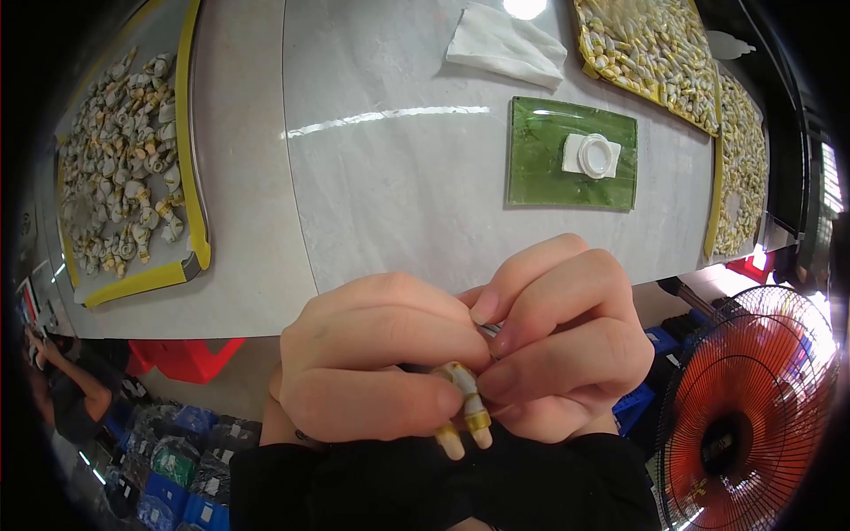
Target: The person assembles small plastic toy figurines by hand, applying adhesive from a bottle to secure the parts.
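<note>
My left hand [381, 363] pinches the piece [475, 404] just below centre, toward 6 o'clock, near side of the counter [381, 203]; its tan tips hang free. My right hand [571, 345] sits beside it at 4 o'clock, fingertips drawn tight on a pale sliver [489, 329], mostly hidden; I can't tell what it is. I read the step as fine fingertip work on one piece. Next move, I judge, calls for a steady left pinch, small right-hand motion. Tray [142, 283] of similar pieces [137, 190]: 9–10 o'clock.
</note>
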